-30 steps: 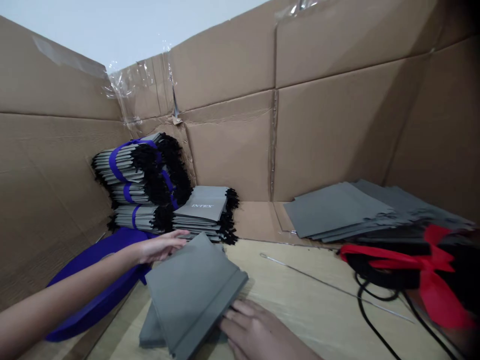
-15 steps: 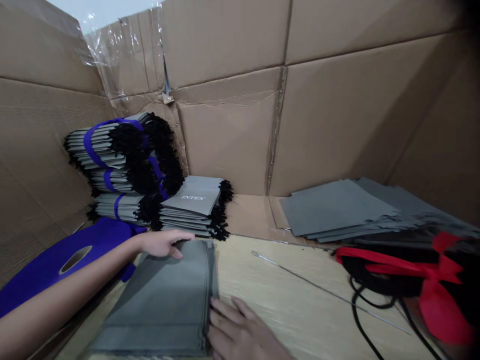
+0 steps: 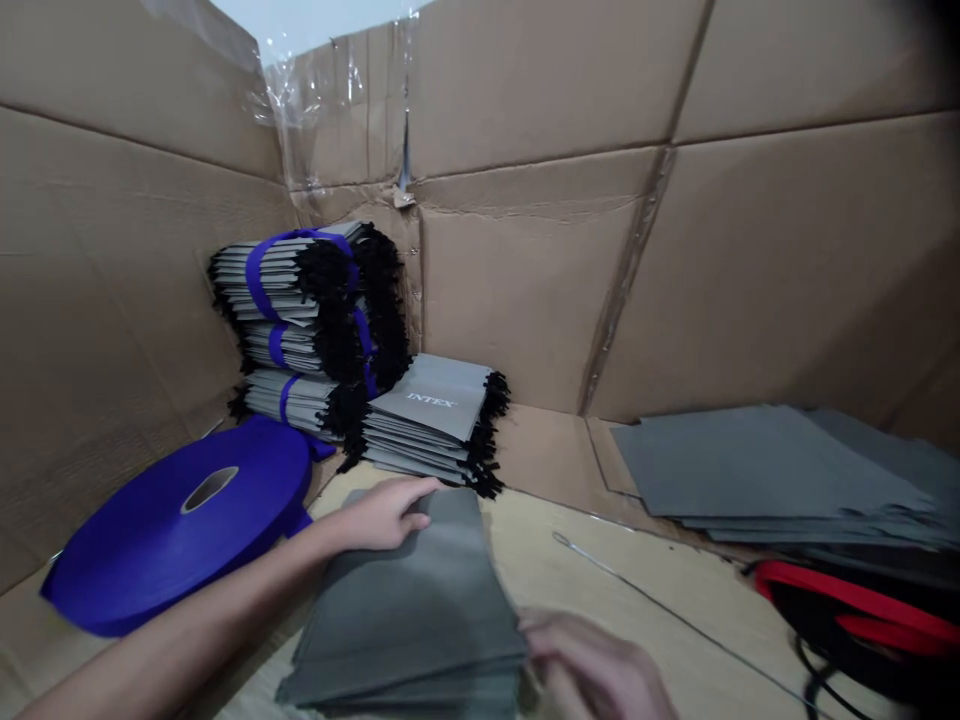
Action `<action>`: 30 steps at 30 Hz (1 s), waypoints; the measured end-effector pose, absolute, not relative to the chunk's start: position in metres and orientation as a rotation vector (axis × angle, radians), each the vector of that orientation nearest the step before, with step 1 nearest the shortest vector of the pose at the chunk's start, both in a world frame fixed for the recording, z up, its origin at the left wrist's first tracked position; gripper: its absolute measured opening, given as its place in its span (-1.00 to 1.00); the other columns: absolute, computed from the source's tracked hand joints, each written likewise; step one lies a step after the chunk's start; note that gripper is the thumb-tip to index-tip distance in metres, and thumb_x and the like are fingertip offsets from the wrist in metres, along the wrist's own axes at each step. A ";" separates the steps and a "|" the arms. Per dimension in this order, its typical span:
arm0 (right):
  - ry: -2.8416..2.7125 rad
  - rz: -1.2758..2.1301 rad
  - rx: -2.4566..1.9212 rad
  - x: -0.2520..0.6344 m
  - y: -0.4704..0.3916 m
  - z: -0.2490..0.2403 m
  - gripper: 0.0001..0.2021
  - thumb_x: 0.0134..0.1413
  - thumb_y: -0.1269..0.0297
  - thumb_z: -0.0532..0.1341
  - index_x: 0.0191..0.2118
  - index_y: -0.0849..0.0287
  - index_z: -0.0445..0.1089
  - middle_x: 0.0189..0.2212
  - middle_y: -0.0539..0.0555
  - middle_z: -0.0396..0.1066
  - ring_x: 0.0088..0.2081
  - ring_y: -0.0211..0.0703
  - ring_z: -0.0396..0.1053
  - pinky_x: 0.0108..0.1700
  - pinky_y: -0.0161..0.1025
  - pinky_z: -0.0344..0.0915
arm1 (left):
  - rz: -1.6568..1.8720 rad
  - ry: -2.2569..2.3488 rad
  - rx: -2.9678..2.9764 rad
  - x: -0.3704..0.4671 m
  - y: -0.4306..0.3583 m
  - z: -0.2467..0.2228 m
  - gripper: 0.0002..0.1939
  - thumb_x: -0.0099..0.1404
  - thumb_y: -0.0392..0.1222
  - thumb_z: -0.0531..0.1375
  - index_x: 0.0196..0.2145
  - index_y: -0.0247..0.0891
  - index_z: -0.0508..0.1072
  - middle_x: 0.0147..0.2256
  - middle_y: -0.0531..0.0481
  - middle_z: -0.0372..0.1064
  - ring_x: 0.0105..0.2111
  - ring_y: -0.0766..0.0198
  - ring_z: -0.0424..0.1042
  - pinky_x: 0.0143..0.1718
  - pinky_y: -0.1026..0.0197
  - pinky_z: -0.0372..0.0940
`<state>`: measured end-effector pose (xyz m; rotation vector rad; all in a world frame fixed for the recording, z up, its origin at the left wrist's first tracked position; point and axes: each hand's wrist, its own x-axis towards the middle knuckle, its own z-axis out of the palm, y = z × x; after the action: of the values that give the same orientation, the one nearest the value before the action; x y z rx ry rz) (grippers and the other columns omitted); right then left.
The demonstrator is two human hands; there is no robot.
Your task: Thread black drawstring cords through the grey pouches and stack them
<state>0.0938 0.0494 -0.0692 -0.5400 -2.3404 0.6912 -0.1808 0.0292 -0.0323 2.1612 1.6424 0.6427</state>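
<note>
Left fingers (image 3: 421,486): lying open atop the grey fabric stack (image 3: 412,600).
Right fingers (image 3: 551,632): pinching its right edge.
Stack: resting on the desk (image 3: 600,610).
Cardboard enclosure (image 3: 525,270): surrounding strapped bundles (image 3: 281,275), blue roll (image 3: 150,530).

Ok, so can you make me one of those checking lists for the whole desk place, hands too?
Surface: pale yellow tabletop, partly covered.
Job's things: loose pile of flat grey fabric pieces; black-fringed grey stack marked INTEX; purple-banded grey bundles behind.
Clutter: large purple strap roll; thin looped metal wire; red ribbon around black cord.
Hands: left hand on pile; right hand at its edge, blurred.
Cables: nothing seen.
Surroundings: brown cardboard walls.
</note>
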 end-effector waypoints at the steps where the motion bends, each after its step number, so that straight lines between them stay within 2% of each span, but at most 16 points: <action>1: -2.270 0.739 -0.643 0.093 0.056 -0.058 -0.70 0.18 0.29 -0.05 -0.38 0.06 0.42 -0.34 0.05 0.51 -0.25 -0.12 0.46 -0.24 -0.27 0.40 | 0.663 1.632 2.164 -0.181 0.029 -0.033 -0.60 0.21 -0.27 0.09 0.03 -0.20 0.28 0.00 -0.07 0.34 -0.03 0.15 0.30 -0.01 0.18 0.17; 3: -2.209 0.756 -0.819 0.085 0.070 -0.040 -0.69 0.21 0.19 -0.06 -0.29 0.06 0.42 -0.25 0.09 0.49 -0.17 -0.08 0.44 -0.22 -0.23 0.40 | 0.690 1.635 2.163 -0.181 0.028 -0.033 -0.53 0.24 -0.23 0.08 0.11 -0.18 0.20 0.08 -0.08 0.27 0.05 0.14 0.26 0.05 0.14 0.13; 6: -2.411 0.616 -0.787 0.062 0.088 -0.029 -0.62 0.17 0.04 0.01 0.00 0.07 0.34 0.04 0.15 0.32 0.08 0.00 0.25 0.03 -0.08 0.28 | 0.730 1.656 2.174 -0.180 0.028 -0.032 -0.54 0.28 -0.15 0.07 0.13 -0.18 0.20 0.09 -0.09 0.25 0.06 0.14 0.25 0.07 0.12 0.13; 8: -2.620 0.448 -0.706 0.049 0.094 -0.033 -0.40 0.08 -0.05 0.09 0.21 0.04 0.11 0.23 0.14 0.06 0.23 0.06 0.00 0.17 0.02 0.10 | 0.746 1.643 2.201 -0.180 0.029 -0.032 -0.58 0.31 -0.10 0.04 0.10 -0.20 0.24 0.05 -0.10 0.29 0.02 0.16 0.28 0.05 0.14 0.15; 10: -2.759 0.325 -0.670 0.042 0.097 -0.040 -0.24 0.04 -0.09 0.11 0.30 0.03 -0.15 0.31 0.11 -0.17 0.29 0.07 -0.19 0.22 0.06 -0.02 | 0.770 1.653 2.204 -0.180 0.031 -0.032 -0.62 0.33 -0.10 0.01 0.07 -0.22 0.28 0.01 -0.10 0.31 -0.01 0.18 0.29 0.03 0.17 0.17; 13: -2.857 0.276 -0.678 0.041 0.099 -0.047 -0.24 0.10 -0.11 0.03 0.31 0.03 -0.29 0.33 0.05 -0.32 0.31 0.05 -0.31 0.25 0.08 -0.10 | 0.751 1.697 2.213 -0.179 0.033 -0.032 -0.66 0.33 -0.14 0.01 0.03 -0.25 0.32 -0.04 -0.10 0.34 -0.03 0.18 0.31 0.01 0.18 0.18; 17: -2.916 0.306 -0.694 0.043 0.099 -0.046 -0.31 0.15 -0.12 -0.06 0.31 0.06 -0.22 0.32 0.01 -0.27 0.31 0.03 -0.31 0.27 0.08 -0.14 | 0.638 1.741 2.267 -0.175 0.032 -0.031 -0.62 0.31 -0.11 0.04 0.07 -0.19 0.28 -0.05 -0.09 0.32 -0.07 0.15 0.33 -0.02 0.15 0.21; 20: -2.936 0.311 -0.704 0.041 0.097 -0.044 -0.33 0.17 -0.10 -0.07 0.30 0.10 -0.17 0.31 0.01 -0.22 0.31 0.01 -0.29 0.28 0.07 -0.15 | 0.651 1.746 2.277 -0.174 0.030 -0.029 -0.58 0.28 -0.08 0.09 0.09 -0.14 0.25 0.00 -0.08 0.25 -0.07 0.15 0.33 -0.01 0.14 0.21; 23: -2.947 0.294 -0.686 0.039 0.095 -0.043 -0.37 0.20 -0.05 -0.08 0.29 0.15 -0.11 0.30 0.04 -0.21 0.31 0.01 -0.26 0.27 0.07 -0.13 | 0.611 1.744 2.286 -0.176 0.029 -0.023 -0.59 0.26 -0.06 0.10 0.07 -0.13 0.28 -0.03 -0.06 0.27 -0.08 0.15 0.34 -0.02 0.15 0.22; 30: -2.899 0.243 -0.598 0.041 0.091 -0.045 -0.51 0.18 0.05 0.03 0.16 0.18 0.21 0.26 0.13 0.00 0.27 0.07 -0.11 0.22 0.15 0.00 | 0.475 1.619 2.231 -0.186 0.024 -0.004 -0.43 0.12 0.08 0.24 0.08 -0.04 0.26 -0.04 -0.02 0.27 -0.10 0.14 0.35 -0.08 0.19 0.22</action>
<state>0.0406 0.0915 -0.0453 -0.5985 -2.8987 0.2434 -0.1858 0.0237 -0.0038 2.2312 1.6193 0.4754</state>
